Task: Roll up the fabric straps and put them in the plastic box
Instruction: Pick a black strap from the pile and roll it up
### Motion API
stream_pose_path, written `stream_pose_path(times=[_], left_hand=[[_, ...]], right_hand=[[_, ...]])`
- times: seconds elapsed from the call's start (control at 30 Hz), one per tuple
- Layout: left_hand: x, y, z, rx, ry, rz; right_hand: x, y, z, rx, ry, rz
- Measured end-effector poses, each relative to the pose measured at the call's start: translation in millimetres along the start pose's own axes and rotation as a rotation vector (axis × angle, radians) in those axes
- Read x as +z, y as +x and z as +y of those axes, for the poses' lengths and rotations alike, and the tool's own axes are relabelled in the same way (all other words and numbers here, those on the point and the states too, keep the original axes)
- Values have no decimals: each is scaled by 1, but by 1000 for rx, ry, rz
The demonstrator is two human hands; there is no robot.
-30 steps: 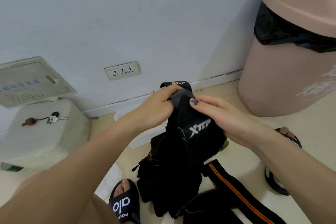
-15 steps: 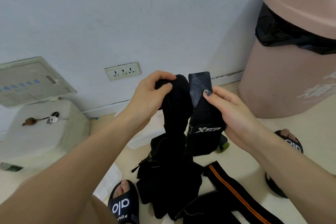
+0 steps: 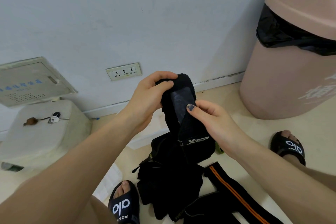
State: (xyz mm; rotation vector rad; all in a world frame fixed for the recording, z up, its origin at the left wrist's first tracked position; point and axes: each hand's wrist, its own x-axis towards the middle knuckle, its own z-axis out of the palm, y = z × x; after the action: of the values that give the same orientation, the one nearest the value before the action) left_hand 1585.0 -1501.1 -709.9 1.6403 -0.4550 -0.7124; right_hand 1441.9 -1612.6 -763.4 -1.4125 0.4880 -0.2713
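**Head view: both hands on a black strap above the pile**

Head view: the strap is held up in mid-frame, in front of the wall's skirting, and everything else is placed from it. Left hand grips its top end from the left, fingers curled over the folded edge and thumb pressed on the near face. Right hand holds it from the right, thumb with a dark-painted nail pressing on a shiny grey patch on the strap's face. Lower on the strap a white logo shows, just under the right hand.

Below the strap lies a pile of more black fabric on the floor, and to its lower right a band with an orange stripe. Behind the strap, lower left, a pale translucent box sits on the floor, mostly hidden by the left forearm.

Left of the strap, a socket is set in the wall; further left a white tank carries keys. Right of the strap stands a pink bin with a black liner. Sandalled feet flank the pile.
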Motion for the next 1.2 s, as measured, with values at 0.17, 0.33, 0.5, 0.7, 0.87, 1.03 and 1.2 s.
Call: stream_pose_path(times=[0.17, 0.33, 0.5, 0.7, 0.87, 1.03, 1.2], left_hand=[[0, -1, 2, -11, -17, -4], [1, -3, 3, 3, -2, -49], [0, -4, -1, 37, 39, -68], [-2, -3, -2, 67, 91, -85], [-3, -3, -1, 58, 91, -110], [-2, -2, -2, 52, 68, -117], [1, -3, -4, 71, 38, -100]], right_hand=[[1, 0, 3, 1, 1, -5], [2, 1, 1, 17, 28, -8], [1, 1, 1, 30, 62, -5], [0, 2, 1, 45, 28, 11], [0, 3, 2, 31, -17, 10], [-2, 4, 4, 1, -81, 25], [-2, 2, 6, 18, -73, 40]])
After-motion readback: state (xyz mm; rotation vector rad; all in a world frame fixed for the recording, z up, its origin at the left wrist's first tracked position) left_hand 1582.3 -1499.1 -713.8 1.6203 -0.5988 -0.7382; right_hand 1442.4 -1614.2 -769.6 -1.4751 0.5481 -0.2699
